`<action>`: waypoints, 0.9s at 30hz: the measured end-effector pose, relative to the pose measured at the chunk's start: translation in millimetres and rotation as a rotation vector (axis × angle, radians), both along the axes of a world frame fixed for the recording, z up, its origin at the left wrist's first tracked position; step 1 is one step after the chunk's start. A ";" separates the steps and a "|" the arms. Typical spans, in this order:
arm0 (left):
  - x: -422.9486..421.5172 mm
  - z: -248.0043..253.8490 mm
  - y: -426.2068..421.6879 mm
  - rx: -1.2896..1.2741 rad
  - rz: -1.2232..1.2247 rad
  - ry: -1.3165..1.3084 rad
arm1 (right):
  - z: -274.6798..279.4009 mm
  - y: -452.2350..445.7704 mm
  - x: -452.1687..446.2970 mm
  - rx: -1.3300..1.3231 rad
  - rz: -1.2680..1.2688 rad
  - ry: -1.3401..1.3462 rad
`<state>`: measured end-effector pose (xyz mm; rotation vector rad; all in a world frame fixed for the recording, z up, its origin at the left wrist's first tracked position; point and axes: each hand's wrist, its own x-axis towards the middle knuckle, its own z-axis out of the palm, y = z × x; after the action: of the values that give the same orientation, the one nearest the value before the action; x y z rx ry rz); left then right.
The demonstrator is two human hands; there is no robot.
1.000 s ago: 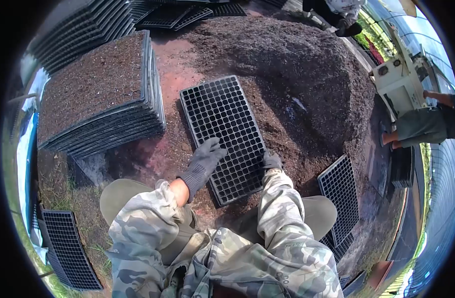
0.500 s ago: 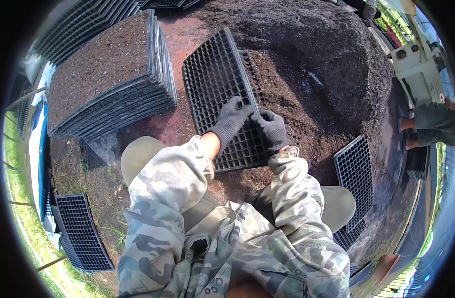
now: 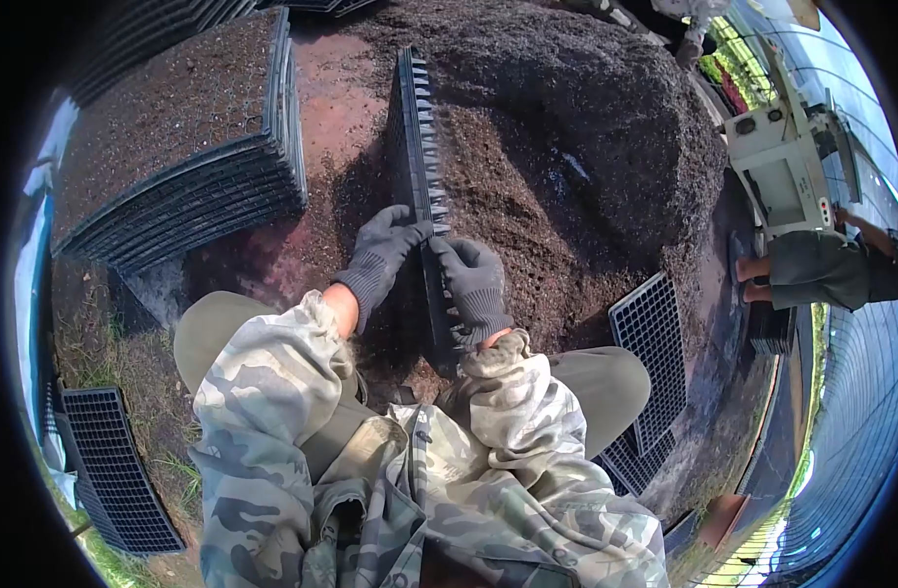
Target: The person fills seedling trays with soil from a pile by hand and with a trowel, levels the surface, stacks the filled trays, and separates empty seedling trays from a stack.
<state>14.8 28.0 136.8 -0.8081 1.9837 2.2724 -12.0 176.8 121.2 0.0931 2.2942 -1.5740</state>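
Note:
A black seedling tray stands nearly upright on its long edge, with its rows of tapered cells turned toward the right. My left hand, in a dark grey knitted glove, pinches the tray's edge from the left side. From the right, my right hand, gloved the same way, grips that edge with thumb and fingers. Dark growing mix lies just beyond the tray on the right, rising into a large mound. What the tray's lower edge rests on is partly hidden by my hands.
To the left rises a tall stack of soil-filled trays. Unfilled trays lie at right and lower left. A person stands at far right beside a pale machine. Another person's arm shows at top right.
The tray has tipped from lying slanted, cells facing up, to standing on its edge. Both hands have kept hold of it. My view has turned slightly right.

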 end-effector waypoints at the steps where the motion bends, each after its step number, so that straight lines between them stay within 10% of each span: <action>1: -0.2 4.7 0.3 -0.028 0.016 0.006 | 8.3 -6.0 -2.9 0.056 0.013 0.030; 4: 7.5 -9.4 -2.4 0.132 -0.009 0.102 | 16.9 -6.5 9.3 0.187 0.039 0.316; 12: 0.1 -13.2 -12.8 0.430 -0.089 0.134 | 6.8 -14.7 10.9 -0.283 -0.024 0.033; 27: -2.8 -35.4 -21.2 0.223 -0.091 0.120 | 2.2 -3.6 -2.2 -0.104 0.022 0.052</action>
<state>12.0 6.8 101.4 -0.5633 1.7263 2.4821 -14.2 173.2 123.4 0.0003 2.2393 -1.7001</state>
